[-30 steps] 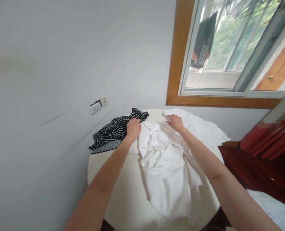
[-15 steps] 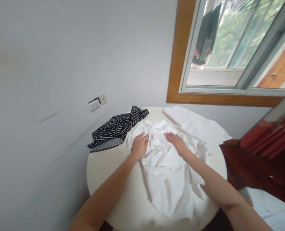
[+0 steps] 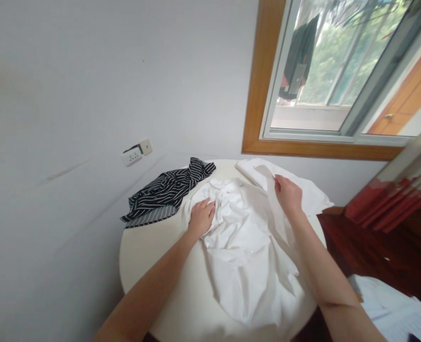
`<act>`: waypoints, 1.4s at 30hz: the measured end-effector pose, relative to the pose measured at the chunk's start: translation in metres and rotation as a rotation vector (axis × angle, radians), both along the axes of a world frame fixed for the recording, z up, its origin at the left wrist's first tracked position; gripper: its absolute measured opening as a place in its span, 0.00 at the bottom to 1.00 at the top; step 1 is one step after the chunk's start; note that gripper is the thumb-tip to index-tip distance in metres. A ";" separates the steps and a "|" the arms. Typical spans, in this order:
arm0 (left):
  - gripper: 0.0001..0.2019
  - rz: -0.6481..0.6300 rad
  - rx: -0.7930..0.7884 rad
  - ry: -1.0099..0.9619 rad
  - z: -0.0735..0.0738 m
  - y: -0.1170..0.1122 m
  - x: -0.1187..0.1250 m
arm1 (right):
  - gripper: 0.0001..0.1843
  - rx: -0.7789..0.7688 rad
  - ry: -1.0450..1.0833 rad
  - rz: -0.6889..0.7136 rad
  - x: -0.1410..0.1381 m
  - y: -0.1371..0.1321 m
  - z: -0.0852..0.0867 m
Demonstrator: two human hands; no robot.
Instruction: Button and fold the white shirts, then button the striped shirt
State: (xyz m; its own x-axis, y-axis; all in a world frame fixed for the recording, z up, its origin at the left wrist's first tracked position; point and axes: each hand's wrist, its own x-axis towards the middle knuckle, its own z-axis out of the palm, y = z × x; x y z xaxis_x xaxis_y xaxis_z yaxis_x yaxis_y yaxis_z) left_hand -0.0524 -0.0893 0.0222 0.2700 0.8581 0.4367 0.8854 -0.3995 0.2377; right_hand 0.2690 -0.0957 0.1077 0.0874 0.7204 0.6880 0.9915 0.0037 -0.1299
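Note:
A crumpled white shirt [image 3: 240, 237] lies spread over the round white table [image 3: 148, 251], its lower part reaching toward the near edge. My left hand [image 3: 201, 218] rests flat on the shirt's upper left, fingers extended. On the other side, my right hand [image 3: 289, 194] is closed on part of the shirt and holds it up off the table. The raised cloth hangs as a strip below my fingers. Behind my right hand lies another white cloth [image 3: 312, 187], flat at the table's back right. A black garment with white stripes [image 3: 167, 190] lies bunched at the back left.
A wall with a socket [image 3: 132, 156] stands directly behind and left of the table. A wood-framed window [image 3: 251, 142] is at the back right, near a red and white curtain [image 3: 370, 199]. White material [image 3: 391, 304] sits low at the right.
My right hand has gone from lying flat on the shirt to gripping part of it, moving right and up with the cloth lifted. My left hand stays on the shirt.

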 end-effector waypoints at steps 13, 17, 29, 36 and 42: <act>0.17 0.027 0.008 0.019 -0.002 0.002 0.001 | 0.24 -0.026 0.017 -0.222 0.166 0.004 0.043; 0.17 0.029 0.010 0.016 -0.003 0.002 0.002 | 0.26 -0.100 0.108 -0.212 0.165 0.015 0.043; 0.18 0.027 0.078 -0.006 -0.002 -0.004 0.005 | 0.23 -0.374 -0.024 0.711 -0.071 0.007 -0.043; 0.18 0.021 0.232 0.034 0.033 -0.001 -0.020 | 0.25 -0.468 -0.153 0.680 -0.119 0.003 -0.102; 0.16 0.109 0.211 -0.022 0.054 0.018 -0.097 | 0.23 -0.461 -0.132 0.649 -0.115 0.000 -0.109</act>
State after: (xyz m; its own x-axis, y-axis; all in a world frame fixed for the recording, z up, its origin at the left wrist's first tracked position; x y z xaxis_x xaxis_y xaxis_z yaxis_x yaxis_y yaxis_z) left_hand -0.1492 -0.0712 0.0765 0.1687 0.7706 0.6145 0.9216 -0.3445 0.1790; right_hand 0.1542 -0.0955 -0.0008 -0.5072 0.8136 0.2842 0.8173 0.5588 -0.1411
